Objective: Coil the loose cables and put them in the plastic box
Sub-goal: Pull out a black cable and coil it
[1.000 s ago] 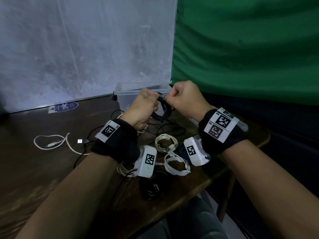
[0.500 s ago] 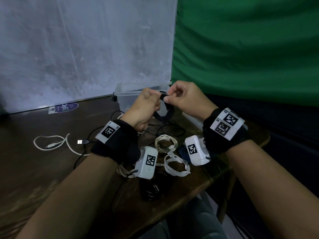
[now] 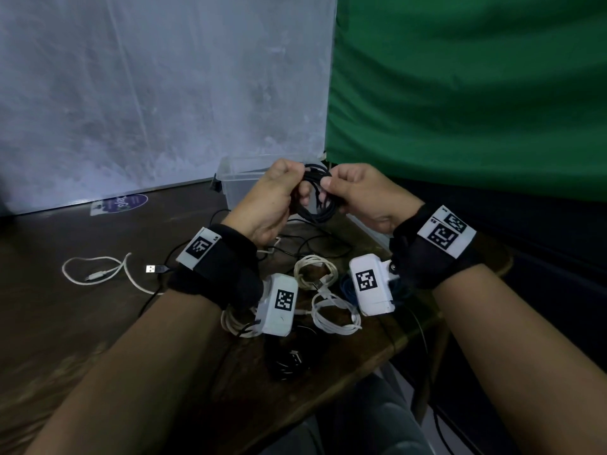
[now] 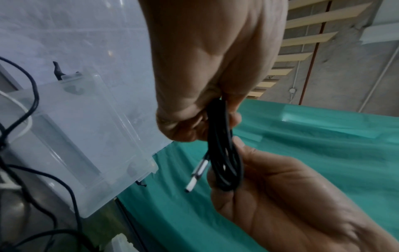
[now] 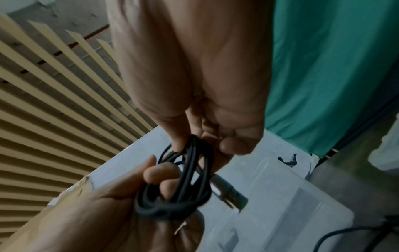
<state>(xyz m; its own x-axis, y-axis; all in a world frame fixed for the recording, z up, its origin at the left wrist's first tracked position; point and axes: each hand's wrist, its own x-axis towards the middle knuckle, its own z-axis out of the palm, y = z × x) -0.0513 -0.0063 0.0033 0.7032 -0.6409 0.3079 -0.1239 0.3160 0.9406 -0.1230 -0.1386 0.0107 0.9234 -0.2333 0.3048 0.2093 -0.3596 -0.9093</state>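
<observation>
Hands (image 3: 272,198) (image 3: 358,195) both clench the coiled black cable (image 3: 315,198) above the tabletop's far edge, before the plastic box (image 3: 236,178); I'd pinch the loops tight, tucking the loose plug (image 4: 197,173) before dropping it in.

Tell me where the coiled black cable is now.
In the head view, the coiled black cable is held between the left hand and right hand, just before the plastic box.

A dark wooden table (image 3: 65,323) carries a clear plastic box (image 3: 243,188) at its far edge. Nearer than the box lie loose black cables (image 3: 315,244), then coiled white cables (image 3: 328,303). Well to the box's left lie a loose white cable (image 3: 98,270) and a round purple sticker (image 3: 121,203).
</observation>
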